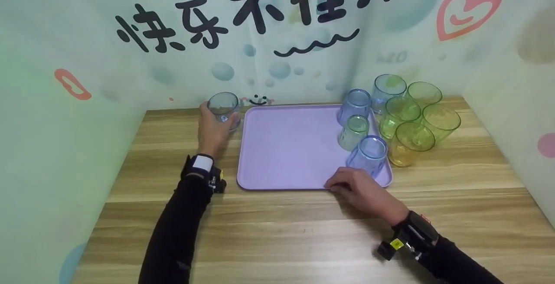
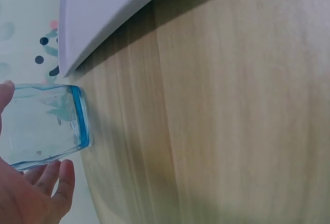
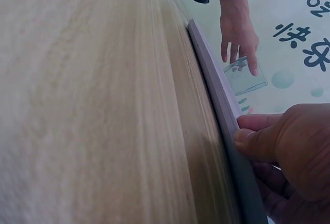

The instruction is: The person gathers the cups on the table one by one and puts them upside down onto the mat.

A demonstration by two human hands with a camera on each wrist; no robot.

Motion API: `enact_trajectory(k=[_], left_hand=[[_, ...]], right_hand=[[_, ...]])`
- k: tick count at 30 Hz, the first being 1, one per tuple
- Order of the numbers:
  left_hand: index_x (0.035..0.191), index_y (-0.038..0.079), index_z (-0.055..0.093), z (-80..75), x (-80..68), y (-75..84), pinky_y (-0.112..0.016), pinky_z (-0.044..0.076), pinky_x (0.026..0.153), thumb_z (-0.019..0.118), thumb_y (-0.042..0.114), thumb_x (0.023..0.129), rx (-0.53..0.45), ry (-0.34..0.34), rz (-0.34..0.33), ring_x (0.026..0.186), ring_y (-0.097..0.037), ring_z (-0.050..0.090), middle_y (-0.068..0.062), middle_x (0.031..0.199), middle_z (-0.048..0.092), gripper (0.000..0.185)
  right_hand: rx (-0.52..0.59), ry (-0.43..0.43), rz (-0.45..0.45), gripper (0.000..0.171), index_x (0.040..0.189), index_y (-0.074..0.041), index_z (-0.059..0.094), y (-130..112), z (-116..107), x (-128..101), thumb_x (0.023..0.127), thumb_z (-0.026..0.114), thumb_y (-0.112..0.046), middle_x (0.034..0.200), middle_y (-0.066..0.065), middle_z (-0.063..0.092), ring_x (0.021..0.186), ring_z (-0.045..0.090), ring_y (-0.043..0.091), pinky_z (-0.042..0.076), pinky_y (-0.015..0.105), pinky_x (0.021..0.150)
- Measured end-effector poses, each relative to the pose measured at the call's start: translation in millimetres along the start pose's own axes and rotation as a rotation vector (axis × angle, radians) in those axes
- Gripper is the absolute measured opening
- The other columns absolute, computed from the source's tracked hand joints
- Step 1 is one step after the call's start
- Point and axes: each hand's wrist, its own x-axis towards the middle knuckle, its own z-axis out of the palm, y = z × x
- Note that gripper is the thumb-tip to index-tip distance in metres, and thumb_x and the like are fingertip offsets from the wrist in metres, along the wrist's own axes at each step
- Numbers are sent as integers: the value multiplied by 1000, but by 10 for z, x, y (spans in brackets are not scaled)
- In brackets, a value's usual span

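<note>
our left hand gripped a glass, fingers spread. our right hand pinched the tray by its edge.

A pale green backdrop surrounds the wood-grain table. It bears black lettering above a wavy line, teal bubbles, and a tiny smiling face low down. A coral heart sits upper right; a pink dot marks the right side.
</note>
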Motion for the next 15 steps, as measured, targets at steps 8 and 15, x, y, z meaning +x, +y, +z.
enact_trajectory(k=[8, 15], left_hand=[[156, 8, 19, -32, -71, 51, -46, 29, 114, 75, 46, 90, -77, 51, 23, 142, -32, 34, -18, 156, 33, 95], [152, 7, 27, -69, -162, 143, -39, 30, 114, 82, 41, 85, -195, 119, 93, 140, -26, 37, -16, 153, 37, 93]], right_hand=[[1, 6, 0, 20, 101, -7, 77, -9, -9, -5, 86, 75, 7, 97, -2, 72, 92, 67, 14, 54, 35, 83], [-17, 24, -38, 19, 99, -8, 77, -5, 1, -3, 86, 76, 6, 95, -1, 72, 91, 67, 14, 55, 34, 82]])
